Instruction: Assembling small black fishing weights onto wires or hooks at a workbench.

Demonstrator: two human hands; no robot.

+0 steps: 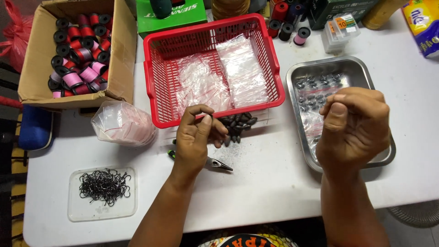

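Overhead view of a white table [274, 183]. The left hand [196, 135] hovers at centre, thumb and forefinger tips pressed together in a pinch; whatever they grip is too small to make out, so its long axis and heading cannot be told. Just at 3 o'clock of this hand lies a heap of dark oval lead sinkers [238, 126], individual pieces pointing every way, the heap touching the front wall of the red plastic lattice basket [153, 87] at 12 o'clock, which holds clear zip bags [242, 68]. Under the left hand rest green-handled metal pliers [218, 163], long axis running from 9 o'clock to 4 o'clock, nose toward 4 o'clock; the handles are largely hidden by the wrist. The right hand [354, 126], at 3 o'clock, is curled with the thumb pressed onto the bent forefinger; its contents cannot be seen. It covers part of a rectangular steel tray [292, 91] containing bagged sinkers. At 10 o'clock stands a cardboard box of pink, red and black thread spools [80, 59]; at 9 o'clock a bundle of clear bags [123, 123]; at 8 o'clock a clear lid heaped with black fish hooks [104, 185]. Items along the far edge are cut off.
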